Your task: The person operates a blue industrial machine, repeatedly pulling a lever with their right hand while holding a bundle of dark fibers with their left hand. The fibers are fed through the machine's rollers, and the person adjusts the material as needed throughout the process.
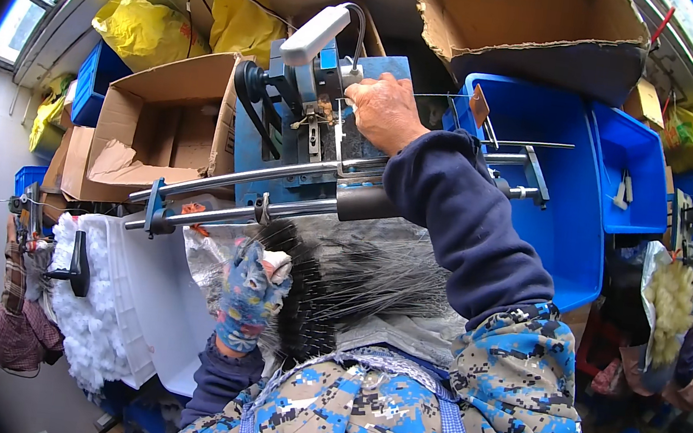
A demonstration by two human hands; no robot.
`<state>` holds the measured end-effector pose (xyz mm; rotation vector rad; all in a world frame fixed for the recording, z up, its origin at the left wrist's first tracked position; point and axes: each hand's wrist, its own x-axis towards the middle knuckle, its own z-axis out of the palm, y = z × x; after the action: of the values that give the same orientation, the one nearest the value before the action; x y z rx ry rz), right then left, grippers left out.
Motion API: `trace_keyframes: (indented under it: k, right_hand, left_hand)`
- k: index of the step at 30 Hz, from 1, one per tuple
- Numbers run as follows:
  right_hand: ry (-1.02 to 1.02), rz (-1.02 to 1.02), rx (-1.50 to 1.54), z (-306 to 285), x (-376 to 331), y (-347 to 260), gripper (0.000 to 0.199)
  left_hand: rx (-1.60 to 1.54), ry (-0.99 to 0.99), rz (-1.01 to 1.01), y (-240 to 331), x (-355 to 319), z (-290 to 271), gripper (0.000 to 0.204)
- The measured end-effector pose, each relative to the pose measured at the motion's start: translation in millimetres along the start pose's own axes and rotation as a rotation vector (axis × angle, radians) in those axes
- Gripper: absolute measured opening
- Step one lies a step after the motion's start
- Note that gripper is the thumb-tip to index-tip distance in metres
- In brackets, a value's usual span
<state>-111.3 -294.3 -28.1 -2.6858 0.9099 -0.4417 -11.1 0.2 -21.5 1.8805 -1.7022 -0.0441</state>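
My right hand (385, 114) is bare and reaches over the blue machine (393, 70), fingers pinched together at its working head. What they grip is hidden; a thin wire (439, 95) runs out to the right of the hand, toward a small brown plate (479, 105). My left hand (250, 295), in a blue patterned glove, is curled at the left side of a pile of black, wire-stemmed brushes (302, 306). Whatever is in its fingers cannot be made out. The long thin stems (391, 277) fan to the right over a grey sheet in my lap.
Two steel rails (295, 213) cross in front of the machine. Cardboard boxes (160, 123) stand left, and a large blue bin (549, 197) right. A white tub (147, 279) stands beside white fluff (84, 306). Other people work at far left and right (691, 341).
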Motion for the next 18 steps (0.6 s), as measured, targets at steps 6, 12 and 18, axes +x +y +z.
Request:
trace_keyframes:
  k: [6, 12, 18]
  right_hand:
    - [0.097, 0.047, -0.19, -16, -24, -1, 0.036]
    - [-0.02, 0.134, -0.13, -27, -53, -5, 0.054]
    - [0.017, 0.144, -0.049, -24, -56, -4, 0.056]
  left_hand:
    - [-0.263, -0.019, -0.353, 2, -7, -2, 0.02]
    - [-0.038, -0.042, -0.032, 9, 9, -3, 0.025]
    - [-0.039, 0.025, -0.011, 8, 1, 11, 0.02]
